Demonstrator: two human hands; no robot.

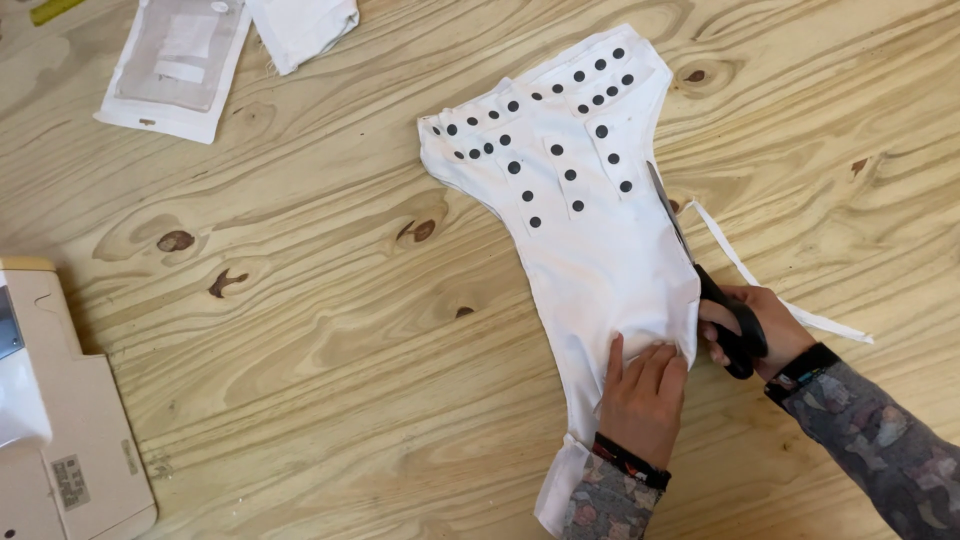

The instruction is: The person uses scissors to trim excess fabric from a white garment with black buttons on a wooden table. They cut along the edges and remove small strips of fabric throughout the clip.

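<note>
Fabric (590, 260), white and cut to a curved shape, lies flat on the wooden table (300, 330) in the centre-right of the frame, its upper part covered with black dots. We press it down with our left hand (643, 388), palm flat and fingers spread on the cloth near its lower end; the hand holds nothing, it only rests there. Our right hand (760, 330) is closed around the black handles of the scissors (700, 275), whose blades run up along the right edge of the fabric. How far the blades are parted we cannot tell, since one lies partly under the cloth. A thin white strip (760, 285) trails off to the right of the blades, and its far end passes behind our right hand. The bottom of the fabric is cut off by our left sleeve and the frame edge. At the lower left a cream-coloured machine (60, 430) shows only in part. In the upper left lie a flat clear packet (175, 65) and a folded white cloth (300, 25), both clipped by the frame.
</note>
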